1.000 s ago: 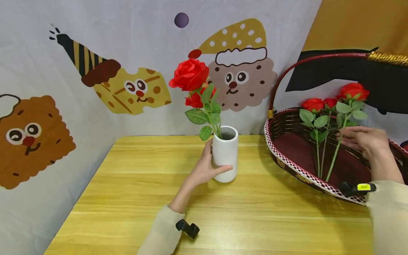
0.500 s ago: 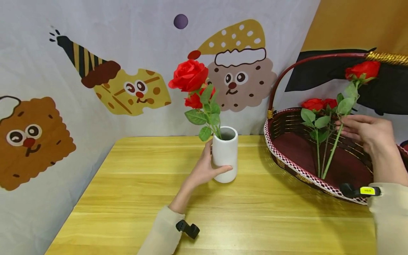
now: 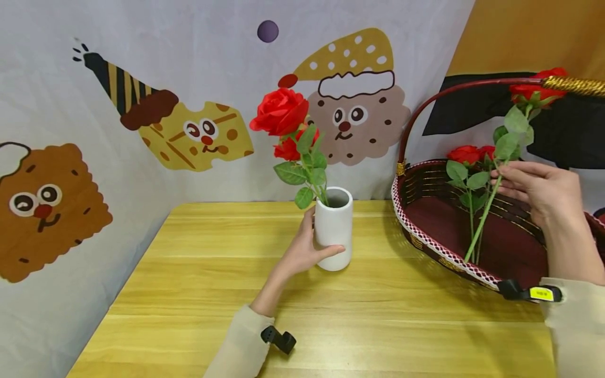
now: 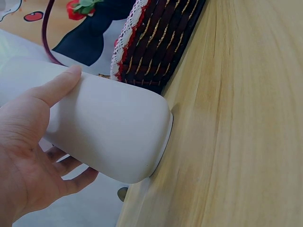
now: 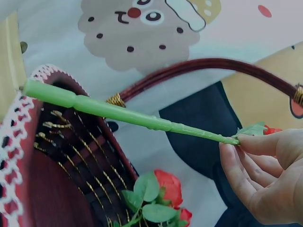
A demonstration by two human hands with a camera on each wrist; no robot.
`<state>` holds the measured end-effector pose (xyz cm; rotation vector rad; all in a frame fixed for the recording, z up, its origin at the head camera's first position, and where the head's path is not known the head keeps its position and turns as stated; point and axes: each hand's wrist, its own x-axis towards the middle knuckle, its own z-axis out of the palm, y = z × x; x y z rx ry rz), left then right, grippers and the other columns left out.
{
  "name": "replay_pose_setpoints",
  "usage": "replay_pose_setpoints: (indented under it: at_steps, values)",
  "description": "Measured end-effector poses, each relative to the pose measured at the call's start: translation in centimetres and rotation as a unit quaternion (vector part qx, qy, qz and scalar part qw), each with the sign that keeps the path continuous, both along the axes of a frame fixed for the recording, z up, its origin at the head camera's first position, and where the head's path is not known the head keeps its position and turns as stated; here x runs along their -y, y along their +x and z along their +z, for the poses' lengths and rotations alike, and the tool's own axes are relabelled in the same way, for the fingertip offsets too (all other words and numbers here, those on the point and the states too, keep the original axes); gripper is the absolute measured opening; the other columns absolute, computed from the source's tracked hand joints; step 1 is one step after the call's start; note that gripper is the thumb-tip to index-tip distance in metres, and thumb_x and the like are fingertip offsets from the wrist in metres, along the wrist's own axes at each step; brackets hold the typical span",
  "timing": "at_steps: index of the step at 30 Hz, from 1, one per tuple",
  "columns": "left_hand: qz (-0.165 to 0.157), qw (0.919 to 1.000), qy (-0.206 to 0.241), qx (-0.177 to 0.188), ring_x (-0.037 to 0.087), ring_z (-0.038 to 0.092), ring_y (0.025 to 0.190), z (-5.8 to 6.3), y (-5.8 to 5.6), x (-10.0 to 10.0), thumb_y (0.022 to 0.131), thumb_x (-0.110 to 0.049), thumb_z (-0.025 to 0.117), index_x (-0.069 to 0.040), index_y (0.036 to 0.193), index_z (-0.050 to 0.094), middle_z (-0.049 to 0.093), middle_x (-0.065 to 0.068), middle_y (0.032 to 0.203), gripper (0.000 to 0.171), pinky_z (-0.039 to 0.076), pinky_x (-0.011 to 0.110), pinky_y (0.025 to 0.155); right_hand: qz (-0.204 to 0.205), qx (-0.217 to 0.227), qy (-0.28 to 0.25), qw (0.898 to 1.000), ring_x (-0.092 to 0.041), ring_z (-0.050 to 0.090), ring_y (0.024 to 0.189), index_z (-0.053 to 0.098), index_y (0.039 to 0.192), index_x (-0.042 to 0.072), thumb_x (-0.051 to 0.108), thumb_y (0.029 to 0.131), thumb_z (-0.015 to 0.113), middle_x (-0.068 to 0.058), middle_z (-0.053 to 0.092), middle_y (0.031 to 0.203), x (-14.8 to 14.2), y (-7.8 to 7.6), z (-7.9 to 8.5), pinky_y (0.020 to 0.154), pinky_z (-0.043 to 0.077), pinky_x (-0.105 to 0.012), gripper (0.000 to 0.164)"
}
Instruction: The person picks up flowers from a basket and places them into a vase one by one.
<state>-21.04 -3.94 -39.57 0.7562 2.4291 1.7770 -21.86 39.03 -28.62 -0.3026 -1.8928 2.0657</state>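
Observation:
My left hand (image 3: 309,252) grips a white vase (image 3: 333,231) that stands upright on the table, thumb across its front. Two red roses (image 3: 282,113) lean left out of the vase's mouth. At the right, my right hand (image 3: 548,194) pinches the green stem of an artificial red rose (image 3: 536,92) between thumb and fingers, just below its leaves. In the right wrist view the bare stem (image 5: 123,112) points away from the fingertips across the basket. Other red roses (image 3: 465,155) lie in the wicker basket (image 3: 408,236), behind the held stem.
The basket's arched handle (image 3: 425,107), wrapped in gold, rises over the right side, and the held bloom overlaps it in the head view. A wooden table (image 3: 212,294) lies under the vase. Behind hangs a cloth (image 3: 198,42) with cartoon food prints.
My right hand has lifted the rose, its bloom rising from among the others to the height of the handle, and its stem has shifted left. The left hand and vase have not moved.

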Motion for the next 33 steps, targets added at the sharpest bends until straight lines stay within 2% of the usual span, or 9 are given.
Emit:
replay_pose_setpoints:
  at_steps: [1, 8, 10, 17, 21, 27, 33]
  values:
    - [0.000, 1.0000, 0.000, 0.000, 0.036, 0.044, 0.134, 0.4, 0.2, 0.0, 0.084, -0.008, 0.082, 0.000, 0.157, 0.016, 0.037, 0.022, 0.151, 0.099, 0.036, 0.050, 0.111, 0.004, -0.004, -0.001, 1.000, -0.010, 0.071, 0.064, 0.081, 0.089, 0.015, 0.012, 0.091, 0.074, 0.005, 0.074, 0.077, 0.2, 0.1, 0.1, 0.057, 0.057, -0.023, 0.008]
    - [0.007, 0.9999, 0.001, -0.009, 0.032, 0.043, 0.136, -3.0, -1.8, -0.2, 0.082, -0.013, 0.086, -0.011, 0.159, 0.014, 0.035, 0.015, 0.153, 0.106, 0.035, 0.050, 0.112, 0.028, -0.021, 0.002, 0.999, -0.011, 0.072, 0.066, 0.079, 0.093, 0.011, 0.012, 0.089, 0.075, 0.003, 0.075, 0.079, 1.6, 0.8, -0.3, 0.059, 0.058, -0.024, 0.005]
    - [0.007, 0.9999, 0.002, -0.014, 0.029, 0.043, 0.135, -3.3, -2.0, -0.1, 0.082, -0.016, 0.086, -0.014, 0.159, 0.014, 0.036, 0.012, 0.153, 0.106, 0.036, 0.049, 0.111, 0.033, -0.020, 0.010, 0.999, -0.010, 0.072, 0.067, 0.079, 0.093, 0.012, 0.013, 0.089, 0.076, 0.004, 0.075, 0.080, 2.0, 1.0, -0.4, 0.059, 0.058, -0.023, 0.005]
    - [0.008, 0.9999, -0.004, -0.014, 0.023, 0.043, 0.135, -3.4, -1.9, 0.0, 0.082, -0.024, 0.087, -0.019, 0.159, 0.015, 0.036, 0.007, 0.153, 0.105, 0.037, 0.045, 0.111, 0.083, -0.012, -0.006, 0.996, -0.011, 0.072, 0.068, 0.080, 0.090, 0.012, 0.007, 0.090, 0.075, 0.001, 0.076, 0.082, 3.2, 1.8, -0.5, 0.061, 0.058, -0.026, 0.007]
    - [0.009, 0.9998, -0.009, -0.015, 0.022, 0.043, 0.135, -3.3, -1.9, 0.0, 0.082, -0.026, 0.086, -0.019, 0.159, 0.014, 0.036, 0.006, 0.153, 0.105, 0.037, 0.044, 0.111, 0.099, -0.004, 0.009, 0.995, -0.011, 0.071, 0.070, 0.079, 0.089, 0.014, 0.008, 0.092, 0.073, 0.002, 0.075, 0.083, 3.9, 2.1, -0.6, 0.063, 0.058, -0.025, 0.009]
    - [0.008, 0.9998, -0.009, -0.016, 0.023, 0.043, 0.135, -3.3, -1.9, 0.0, 0.082, -0.026, 0.086, -0.018, 0.159, 0.015, 0.035, 0.006, 0.153, 0.105, 0.037, 0.045, 0.111, 0.125, -0.025, 0.049, 0.991, -0.011, 0.071, 0.071, 0.078, 0.092, 0.012, 0.006, 0.094, 0.071, 0.002, 0.075, 0.085, 5.1, 2.5, -1.4, 0.064, 0.059, -0.025, 0.009]
    - [0.010, 0.9998, -0.010, -0.016, 0.023, 0.043, 0.134, -3.4, -1.9, 0.0, 0.082, -0.026, 0.087, -0.018, 0.159, 0.015, 0.036, 0.007, 0.153, 0.105, 0.037, 0.045, 0.111, 0.159, -0.042, 0.055, 0.985, -0.013, 0.073, 0.075, 0.075, 0.098, 0.006, 0.003, 0.094, 0.070, -0.002, 0.076, 0.088, 6.5, 2.7, -2.0, 0.065, 0.059, -0.027, 0.007]
